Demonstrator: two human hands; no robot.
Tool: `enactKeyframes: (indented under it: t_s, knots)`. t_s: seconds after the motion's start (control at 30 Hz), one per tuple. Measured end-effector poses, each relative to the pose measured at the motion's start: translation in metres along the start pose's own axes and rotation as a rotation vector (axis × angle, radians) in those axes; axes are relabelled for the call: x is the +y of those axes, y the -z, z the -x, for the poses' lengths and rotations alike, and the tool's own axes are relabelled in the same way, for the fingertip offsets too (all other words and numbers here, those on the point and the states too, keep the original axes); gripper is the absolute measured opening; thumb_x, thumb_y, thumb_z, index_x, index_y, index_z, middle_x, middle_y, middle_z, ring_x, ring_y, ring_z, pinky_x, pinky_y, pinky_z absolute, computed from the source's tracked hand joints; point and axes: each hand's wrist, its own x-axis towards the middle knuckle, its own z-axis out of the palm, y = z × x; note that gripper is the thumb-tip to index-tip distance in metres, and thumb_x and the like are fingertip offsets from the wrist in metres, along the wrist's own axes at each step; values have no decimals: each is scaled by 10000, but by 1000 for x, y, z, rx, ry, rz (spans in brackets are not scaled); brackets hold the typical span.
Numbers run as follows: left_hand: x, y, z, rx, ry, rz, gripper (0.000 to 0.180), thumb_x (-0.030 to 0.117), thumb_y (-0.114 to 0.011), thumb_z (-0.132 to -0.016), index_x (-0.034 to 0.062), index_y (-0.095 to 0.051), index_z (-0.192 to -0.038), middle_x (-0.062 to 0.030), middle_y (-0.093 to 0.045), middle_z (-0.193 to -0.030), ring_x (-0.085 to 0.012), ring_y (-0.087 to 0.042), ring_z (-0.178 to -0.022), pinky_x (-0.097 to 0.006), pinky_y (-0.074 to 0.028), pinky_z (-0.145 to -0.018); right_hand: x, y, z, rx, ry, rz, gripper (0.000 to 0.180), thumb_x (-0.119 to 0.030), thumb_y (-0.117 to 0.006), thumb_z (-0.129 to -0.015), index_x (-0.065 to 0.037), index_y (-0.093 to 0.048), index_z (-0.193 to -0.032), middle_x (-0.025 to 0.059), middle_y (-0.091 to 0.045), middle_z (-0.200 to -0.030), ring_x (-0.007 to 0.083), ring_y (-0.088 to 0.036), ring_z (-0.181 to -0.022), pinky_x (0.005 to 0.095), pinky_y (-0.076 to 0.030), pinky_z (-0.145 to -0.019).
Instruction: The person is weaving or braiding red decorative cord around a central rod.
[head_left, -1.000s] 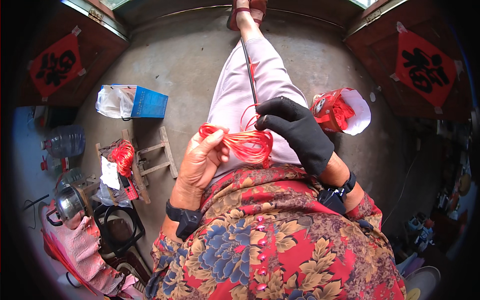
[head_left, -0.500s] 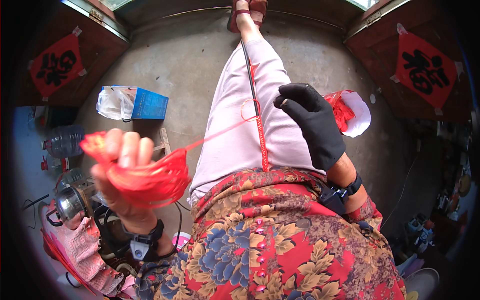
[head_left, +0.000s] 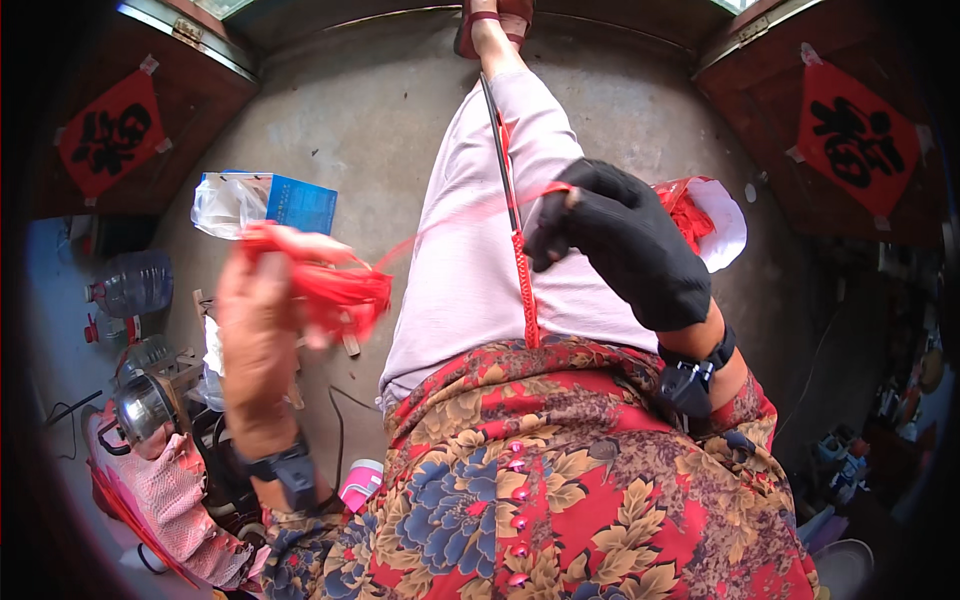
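My bare left hand [head_left: 255, 315], blurred by motion, grips a looped bundle of red cord [head_left: 350, 295] out to the left of my lap. One strand stretches from the bundle across my thighs to my right hand [head_left: 640, 245]. That hand wears a black glove, and its curled fingers close on the strand near the thumb and forefinger. Between my legs lies a thin dark rod [head_left: 500, 150], running from my waist toward my knees. Red woven cord [head_left: 526, 295] covers its near part. The gloved fingertips are close to the rod, just right of it.
A blue box [head_left: 305, 205] with a clear plastic bag is on the floor at left. Right of my legs stands a white container [head_left: 728, 235] holding red material. Plastic bottles [head_left: 138, 283], a shiny metal pot [head_left: 148, 408] and a pink cup [head_left: 362, 484] are on my left.
My left hand has risen with the cord bundle and turned. My right hand has closed on the strand and shifted slightly toward the rod. The small red loop around the rod no longer shows.
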Motion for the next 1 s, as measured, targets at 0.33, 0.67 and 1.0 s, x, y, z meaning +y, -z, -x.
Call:
enactKeyframes:
  t_s: [0.33,0.67,1.0]
  knots:
    - [-101,-108,-23,-237,-2,-518,462,140,-836,-707,20,-568,-1064,-49,-624,-763,-102,-612,-725,-285,-502,-682,1,-6,39,31,-178,-119,137,-120,-567,-925,-12,-650,-909,26,-574,-811,105,-577,-705,253,-462,-676]
    - [-76,-63,-37,-88,172,179,393,43,-648,-912,-15,-498,-1270,-143,-662,-1120,-188,-684,-953,-282,-572,-764,31,46,-2,527,234,893,252,-161,-674,-906,-23,-679,-1116,83,-713,-996,132,-651,-889,298,-517,-810]
    - [-99,-67,-38,-258,-501,-1074,284,-17,-655,-729,54,-661,-1004,-119,-638,-989,-332,-615,-964,-410,-497,-869,60,26,-15,492,311,1100,348,-135,-715,-825,-82,-635,-1159,145,-674,-1090,309,-660,-1027,391,-522,-857]
